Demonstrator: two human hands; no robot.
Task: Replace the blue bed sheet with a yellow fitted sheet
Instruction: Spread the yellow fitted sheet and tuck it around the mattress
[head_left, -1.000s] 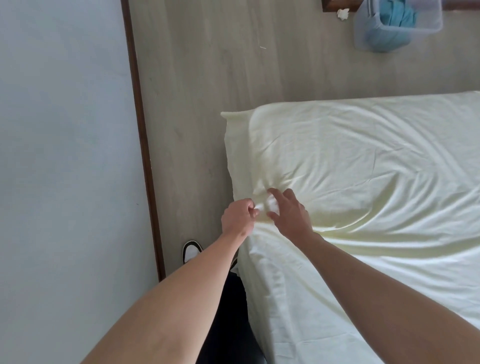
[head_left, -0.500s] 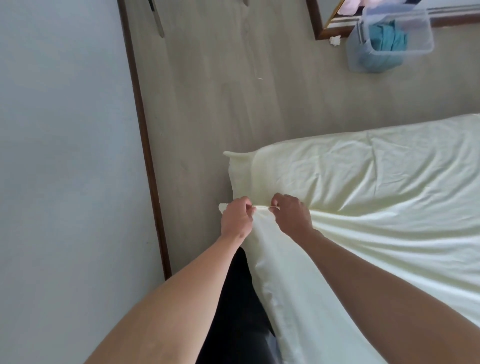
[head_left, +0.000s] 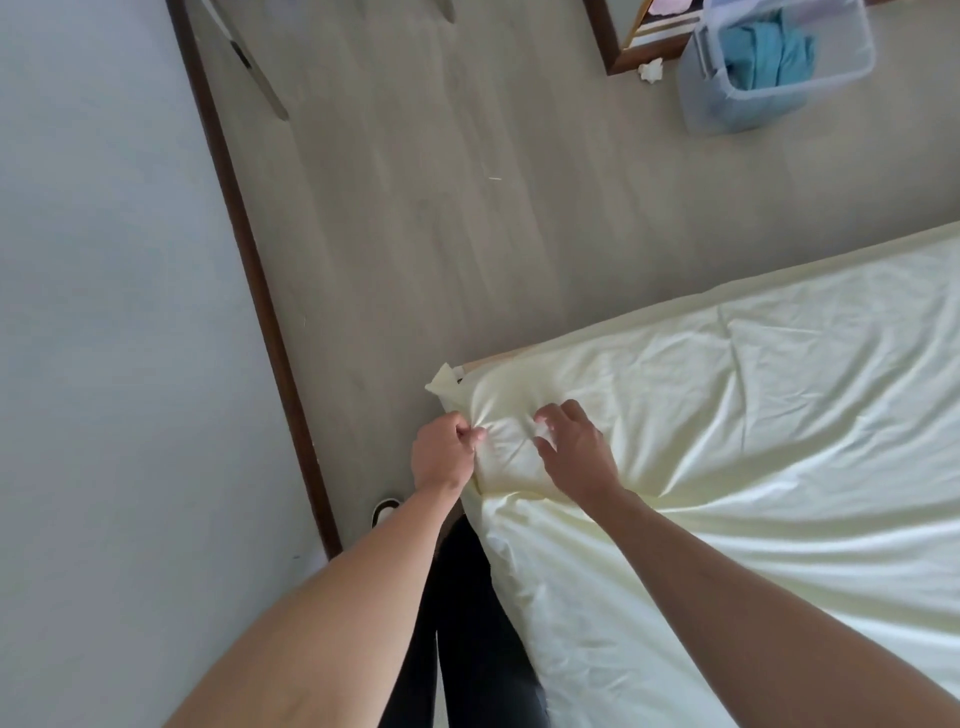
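- Head view: the pale yellow fitted cotton sheet (head_left: 753, 441) covers the mattress, bunched at its near-left corner.
- The left hand (head_left: 441, 457) is fisted, pinching a fold of sheet at the corner edge.
- The right hand (head_left: 574, 449) rests on the sheet, fingers curled, clawing into the fabric.
- The crumpled blue bed sheet (head_left: 763, 54) lies in a clear plastic bin (head_left: 727, 111) on the floor.

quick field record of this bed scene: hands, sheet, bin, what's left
left hand: pinches the yellow sheet at the bed's edge
right hand: fingers curled into the sheet near the corner
sheet: covers the bed top, creased, small flap sticking out at the corner
bin: clear, on the floor, blue cloth inside
left to do: smooth the corner, probably
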